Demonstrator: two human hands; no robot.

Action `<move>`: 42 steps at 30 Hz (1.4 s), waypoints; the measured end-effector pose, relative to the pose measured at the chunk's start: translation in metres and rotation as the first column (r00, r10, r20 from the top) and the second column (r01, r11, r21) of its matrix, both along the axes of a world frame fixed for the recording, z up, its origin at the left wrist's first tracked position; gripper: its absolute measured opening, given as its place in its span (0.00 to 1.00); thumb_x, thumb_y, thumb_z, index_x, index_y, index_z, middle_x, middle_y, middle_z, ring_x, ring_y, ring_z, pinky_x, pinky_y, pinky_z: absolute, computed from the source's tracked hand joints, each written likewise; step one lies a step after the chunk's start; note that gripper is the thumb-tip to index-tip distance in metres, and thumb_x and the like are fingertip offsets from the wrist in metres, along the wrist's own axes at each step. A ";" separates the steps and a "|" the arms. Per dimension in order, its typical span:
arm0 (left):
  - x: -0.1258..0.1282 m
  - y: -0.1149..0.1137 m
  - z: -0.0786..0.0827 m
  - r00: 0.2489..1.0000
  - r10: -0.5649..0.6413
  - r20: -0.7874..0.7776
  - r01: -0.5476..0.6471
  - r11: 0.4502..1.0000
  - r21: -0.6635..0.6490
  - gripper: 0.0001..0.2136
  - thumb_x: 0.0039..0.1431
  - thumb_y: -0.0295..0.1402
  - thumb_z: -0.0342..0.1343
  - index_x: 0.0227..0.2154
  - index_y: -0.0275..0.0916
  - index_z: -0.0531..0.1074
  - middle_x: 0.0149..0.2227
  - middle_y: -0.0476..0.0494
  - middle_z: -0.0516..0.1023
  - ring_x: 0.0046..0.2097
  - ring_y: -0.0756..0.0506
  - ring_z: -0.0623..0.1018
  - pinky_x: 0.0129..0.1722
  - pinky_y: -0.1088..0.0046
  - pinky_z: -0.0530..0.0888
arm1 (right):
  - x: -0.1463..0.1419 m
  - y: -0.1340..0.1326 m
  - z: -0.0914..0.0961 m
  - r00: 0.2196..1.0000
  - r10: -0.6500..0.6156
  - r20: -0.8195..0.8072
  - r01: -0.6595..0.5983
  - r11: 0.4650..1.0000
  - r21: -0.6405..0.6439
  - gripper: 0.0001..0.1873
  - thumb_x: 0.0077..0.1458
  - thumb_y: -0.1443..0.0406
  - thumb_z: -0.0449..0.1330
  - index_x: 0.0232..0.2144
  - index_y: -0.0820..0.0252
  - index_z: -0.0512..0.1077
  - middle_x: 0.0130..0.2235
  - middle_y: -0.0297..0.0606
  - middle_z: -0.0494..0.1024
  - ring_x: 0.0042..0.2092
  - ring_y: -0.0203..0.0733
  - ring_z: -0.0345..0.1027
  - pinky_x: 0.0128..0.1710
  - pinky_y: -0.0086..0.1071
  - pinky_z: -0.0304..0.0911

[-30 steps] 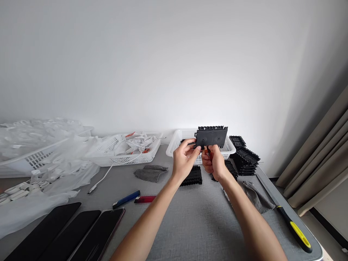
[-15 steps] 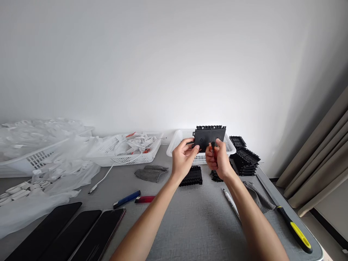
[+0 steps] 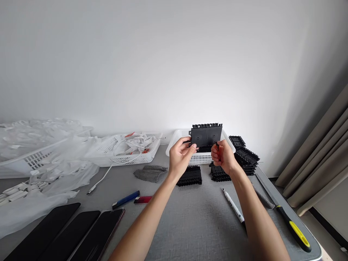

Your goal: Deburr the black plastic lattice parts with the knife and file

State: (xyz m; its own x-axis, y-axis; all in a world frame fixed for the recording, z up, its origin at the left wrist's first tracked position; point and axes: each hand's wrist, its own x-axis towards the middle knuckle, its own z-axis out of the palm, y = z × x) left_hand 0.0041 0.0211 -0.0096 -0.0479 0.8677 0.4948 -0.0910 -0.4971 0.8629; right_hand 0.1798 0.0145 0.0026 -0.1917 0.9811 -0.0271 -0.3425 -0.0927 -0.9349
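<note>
My left hand [image 3: 181, 155] is closed on the left end of a black plastic panel [image 3: 207, 135], thumb on its near face. The panel stands upright, with a toothed top edge and two small round marks on its face. My right hand [image 3: 223, 156] is wrapped round an orange lighter [image 3: 216, 148] with a black top, just below the panel's right end. The thumb lies at the lighter's top, and the fingers hide most of its body. Behind both hands stands a white basket [image 3: 202, 158] with black parts in it.
Black toothed panels [image 3: 190, 176] lie before the basket, and more are stacked [image 3: 246, 156] at right. A marker [image 3: 233, 204], a yellow-and-black-handled tool [image 3: 296, 230], a grey cloth [image 3: 150, 174], phones [image 3: 96, 235] and a cable-filled basket [image 3: 136, 158] sit around the grey table.
My right hand has moved to the right, away from the panel's face, with the lighter turned in its grip. The panel has shifted slightly left and up in my left hand.
</note>
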 end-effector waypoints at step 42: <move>-0.004 0.003 0.002 0.991 -0.133 0.010 0.133 0.983 -0.125 0.25 0.51 0.44 0.67 0.49 0.37 0.71 0.41 0.40 0.83 0.39 0.40 0.84 0.43 0.60 0.82 | 0.024 0.009 -0.002 0.910 -0.399 -0.113 0.404 0.792 0.457 0.22 0.42 0.60 0.69 0.27 0.54 0.57 0.28 0.25 0.61 0.29 0.32 0.53 0.30 0.29 0.52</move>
